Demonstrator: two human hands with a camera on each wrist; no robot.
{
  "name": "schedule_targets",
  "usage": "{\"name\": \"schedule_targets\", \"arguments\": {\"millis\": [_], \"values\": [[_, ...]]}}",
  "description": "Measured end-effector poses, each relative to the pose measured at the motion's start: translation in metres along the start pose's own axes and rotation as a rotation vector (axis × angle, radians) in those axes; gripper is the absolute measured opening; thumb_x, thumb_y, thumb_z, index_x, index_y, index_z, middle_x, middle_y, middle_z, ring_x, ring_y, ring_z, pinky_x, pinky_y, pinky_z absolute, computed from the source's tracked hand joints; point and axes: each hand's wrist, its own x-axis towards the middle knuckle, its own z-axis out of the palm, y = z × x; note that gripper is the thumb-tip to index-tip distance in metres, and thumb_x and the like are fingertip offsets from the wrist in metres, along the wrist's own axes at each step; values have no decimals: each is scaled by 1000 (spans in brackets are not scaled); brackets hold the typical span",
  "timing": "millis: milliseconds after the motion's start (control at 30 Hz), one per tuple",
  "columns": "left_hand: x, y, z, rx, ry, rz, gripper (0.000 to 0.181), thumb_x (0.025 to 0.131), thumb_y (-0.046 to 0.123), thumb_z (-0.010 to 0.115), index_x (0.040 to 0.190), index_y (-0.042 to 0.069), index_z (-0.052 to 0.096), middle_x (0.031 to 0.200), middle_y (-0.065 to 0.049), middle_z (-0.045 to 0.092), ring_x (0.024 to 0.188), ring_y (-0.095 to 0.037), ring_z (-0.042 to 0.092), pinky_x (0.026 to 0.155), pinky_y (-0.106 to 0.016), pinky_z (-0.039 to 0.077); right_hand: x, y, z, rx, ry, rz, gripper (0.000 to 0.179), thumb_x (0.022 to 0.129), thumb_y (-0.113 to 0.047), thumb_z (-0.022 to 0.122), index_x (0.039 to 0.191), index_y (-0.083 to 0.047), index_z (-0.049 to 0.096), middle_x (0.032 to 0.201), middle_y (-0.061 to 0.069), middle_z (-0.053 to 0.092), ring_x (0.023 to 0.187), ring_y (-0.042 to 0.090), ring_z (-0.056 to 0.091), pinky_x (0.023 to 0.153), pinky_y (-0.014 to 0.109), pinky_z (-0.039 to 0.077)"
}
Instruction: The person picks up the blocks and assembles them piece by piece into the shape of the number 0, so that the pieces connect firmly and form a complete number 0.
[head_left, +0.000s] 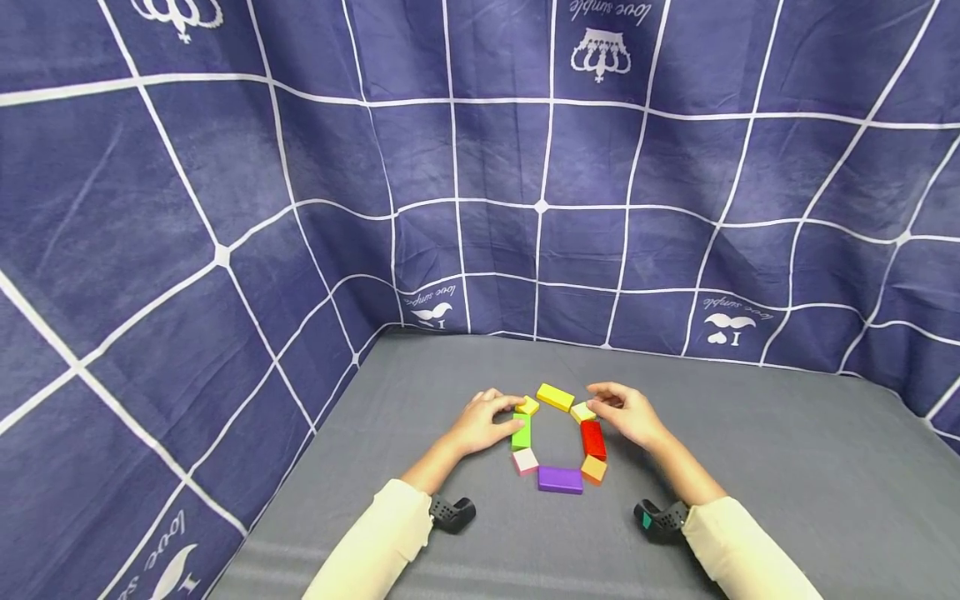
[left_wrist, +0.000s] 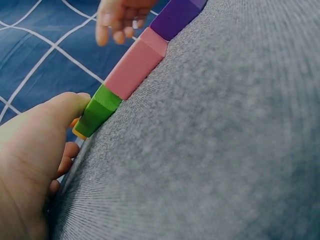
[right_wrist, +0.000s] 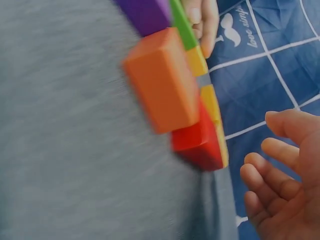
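Coloured blocks lie in a ring on the grey cloth. My left hand (head_left: 483,423) is at the ring's left side, its thumb at the green block (head_left: 521,432) and its index fingertip at the small yellow block (head_left: 528,406). Loosely bent, the fingers of my right hand (right_wrist: 287,175) hold nothing. In the head view this hand is beside the pale yellow block (head_left: 582,412) and the red block (head_left: 592,440). A long yellow block (head_left: 555,397) forms the far side. Nearer me are the pink block (head_left: 525,461), the purple block (head_left: 560,480) and the orange block (head_left: 594,470).
A grey cloth (head_left: 420,367) covers the tabletop around the ring. Behind it and to the left hangs a blue curtain (head_left: 495,150) with white grid lines. Each wrist wears a black band (head_left: 452,514), and pale sleeves cover the forearms.
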Motion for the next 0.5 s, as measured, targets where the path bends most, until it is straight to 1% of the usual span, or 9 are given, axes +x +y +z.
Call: {"name": "schedule_targets", "arguments": {"millis": [100, 233, 400, 500], "values": [[1, 1, 0, -9, 1, -9, 39, 89, 33, 67, 125, 15, 67, 100, -2, 60, 96, -20, 54, 83, -37, 42, 9, -7, -1, -20, -13, -14, 33, 90, -14, 67, 115, 7, 64, 98, 13, 68, 85, 22, 63, 74, 30, 50], [0, 2, 1, -16, 7, -10, 39, 89, 31, 68, 125, 15, 67, 100, -2, 60, 96, -20, 54, 83, -38, 42, 21, -13, 1, -37, -35, 5, 33, 90, -16, 67, 115, 6, 65, 98, 14, 68, 88, 26, 63, 76, 33, 51], [0, 1, 1, -12, 3, -5, 39, 89, 32, 68, 124, 15, 67, 99, -1, 60, 95, -19, 54, 82, -37, 42, 35, -17, 8, -65, -81, 40, 33, 90, -17, 68, 115, 5, 66, 96, 10, 68, 88, 24, 63, 75, 34, 51], [1, 1, 0, -21, -2, -17, 39, 89, 32, 68, 125, 15, 67, 99, -1, 59, 95, -19, 53, 82, -37, 42, 44, -19, 13, -102, -105, 22, 33, 90, -17, 67, 114, 6, 66, 94, 10, 68, 87, 24, 63, 76, 36, 52]]}}
